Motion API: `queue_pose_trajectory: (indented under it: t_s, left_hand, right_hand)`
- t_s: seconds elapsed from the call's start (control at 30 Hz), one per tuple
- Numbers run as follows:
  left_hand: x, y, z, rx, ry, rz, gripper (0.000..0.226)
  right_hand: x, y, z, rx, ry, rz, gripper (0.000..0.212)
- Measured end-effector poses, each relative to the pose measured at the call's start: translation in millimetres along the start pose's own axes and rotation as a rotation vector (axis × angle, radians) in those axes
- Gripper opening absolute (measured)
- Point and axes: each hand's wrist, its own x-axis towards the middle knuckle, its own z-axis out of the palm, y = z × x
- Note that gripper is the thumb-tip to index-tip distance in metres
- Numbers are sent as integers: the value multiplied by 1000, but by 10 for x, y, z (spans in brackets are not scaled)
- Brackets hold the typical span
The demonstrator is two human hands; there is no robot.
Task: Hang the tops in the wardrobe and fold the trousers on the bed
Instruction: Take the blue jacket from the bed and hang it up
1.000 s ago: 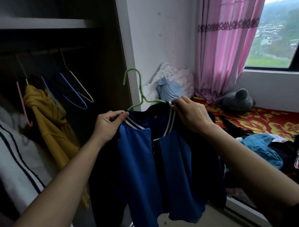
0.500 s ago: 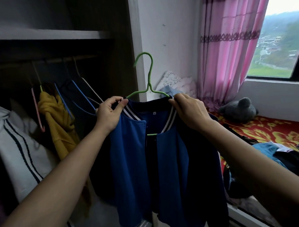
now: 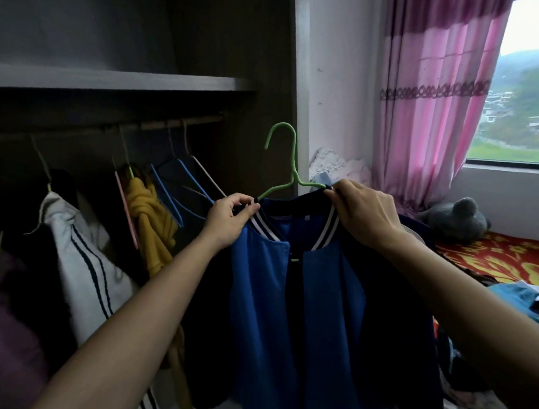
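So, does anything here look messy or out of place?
The yellow top hangs bunched and twisted on its hanger. Loose clothes lie heaped on the bed. The blue jacket being held looks fine.

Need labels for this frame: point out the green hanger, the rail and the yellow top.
green hanger (image 3: 294, 160): head view, on its neck under the hook.
rail (image 3: 196, 121): head view, on its lit right stretch.
yellow top (image 3: 148, 215): head view, on its bunched upper part.

rail right end free, hangers leftward
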Motion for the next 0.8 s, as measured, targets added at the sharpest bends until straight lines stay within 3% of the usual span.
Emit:
queue_pose_trajectory:
  t_s: [0.33,0.5,0.6,0.8]
  left_hand:
    - [767,-478,228,178,-31,-2,28]
    - [1211,-884,72,686,-199,118,38]
    - [1495,-1123,-111,883,-322,91,47]
    - [1922,-1317,-205,1271,-358,190,50]
  right_hand:
    - [466,-139,317,-166,-6,89,42]
    - [798,-266,807,-183,-49,73,42]
    - [1000,-293,1140,-153,-83,64,40]
    - [1307,-323,1531,-97,-83,53,39]
